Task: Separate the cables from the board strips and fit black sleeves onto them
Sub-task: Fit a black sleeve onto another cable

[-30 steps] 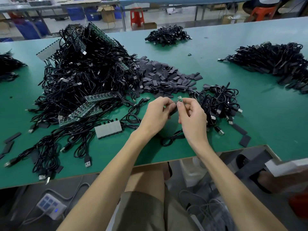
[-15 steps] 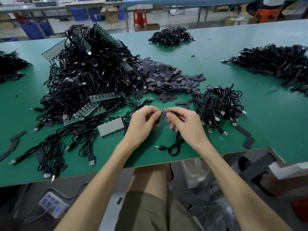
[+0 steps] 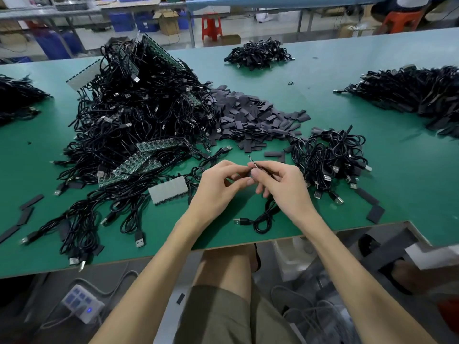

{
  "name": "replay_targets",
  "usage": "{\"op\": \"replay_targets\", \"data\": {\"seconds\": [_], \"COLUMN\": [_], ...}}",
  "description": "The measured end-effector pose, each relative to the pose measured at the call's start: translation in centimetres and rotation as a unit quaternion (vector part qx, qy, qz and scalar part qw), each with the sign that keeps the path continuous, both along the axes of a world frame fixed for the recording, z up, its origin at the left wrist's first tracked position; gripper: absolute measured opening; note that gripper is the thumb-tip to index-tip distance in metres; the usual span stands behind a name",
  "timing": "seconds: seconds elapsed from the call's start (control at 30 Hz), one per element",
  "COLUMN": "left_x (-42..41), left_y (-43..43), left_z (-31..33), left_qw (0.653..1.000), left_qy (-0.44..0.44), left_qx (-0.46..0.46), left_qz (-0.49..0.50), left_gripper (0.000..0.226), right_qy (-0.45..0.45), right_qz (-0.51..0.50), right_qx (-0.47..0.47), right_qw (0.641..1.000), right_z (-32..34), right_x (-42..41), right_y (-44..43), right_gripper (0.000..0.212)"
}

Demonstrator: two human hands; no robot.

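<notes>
The fingers of the right hand (image 3: 283, 189) pinch the thin end of one cable (image 3: 263, 219) just above the surface (image 3: 409, 170). The left hand (image 3: 216, 187) fingers curl on what looks like a black sleeve (image 3: 245, 173), not yet on. The big pile of cables on board strips (image 3: 139, 115) means most work is left. The small cable pile (image 3: 330, 157) crowds the right; the near edge is close.

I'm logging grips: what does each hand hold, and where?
The right hand pinches the cable just below its board end; the left hand seems to pinch a black sleeve, mostly hidden.
</notes>
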State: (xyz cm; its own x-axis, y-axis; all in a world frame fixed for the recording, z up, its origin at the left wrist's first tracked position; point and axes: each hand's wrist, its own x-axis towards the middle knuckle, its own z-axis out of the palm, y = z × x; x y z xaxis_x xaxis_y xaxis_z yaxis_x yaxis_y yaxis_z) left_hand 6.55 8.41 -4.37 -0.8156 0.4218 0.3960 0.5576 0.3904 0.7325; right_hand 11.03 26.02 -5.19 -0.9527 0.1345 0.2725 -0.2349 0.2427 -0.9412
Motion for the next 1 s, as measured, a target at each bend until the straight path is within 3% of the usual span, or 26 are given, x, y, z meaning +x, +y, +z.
{"op": "replay_targets", "data": {"seconds": [0.2,0.37,1.0], "left_x": [-0.23,-0.15,0.55], "left_y": [-0.21,-0.14,0.25], "left_z": [-0.34,-0.31,-0.02], "left_qw": [0.997,0.994,0.990], "left_qy": [-0.031,-0.015,0.090], "left_qx": [0.055,0.080,0.019], "left_qz": [0.036,0.067,0.108], "left_gripper": [0.024,0.025,0.021], "right_qy": [0.000,-0.017,-0.010], "right_qz": [-0.007,-0.009,-0.037], "right_qx": [-0.029,-0.057,-0.053], "right_qw": [1.000,0.998,0.998], "right_z": [0.07,0.12,0.29], "right_x": [-0.15,-0.21,0.17], "right_y": [-0.14,-0.02,0.08], "right_gripper": [0.026,0.004,0.015]}}
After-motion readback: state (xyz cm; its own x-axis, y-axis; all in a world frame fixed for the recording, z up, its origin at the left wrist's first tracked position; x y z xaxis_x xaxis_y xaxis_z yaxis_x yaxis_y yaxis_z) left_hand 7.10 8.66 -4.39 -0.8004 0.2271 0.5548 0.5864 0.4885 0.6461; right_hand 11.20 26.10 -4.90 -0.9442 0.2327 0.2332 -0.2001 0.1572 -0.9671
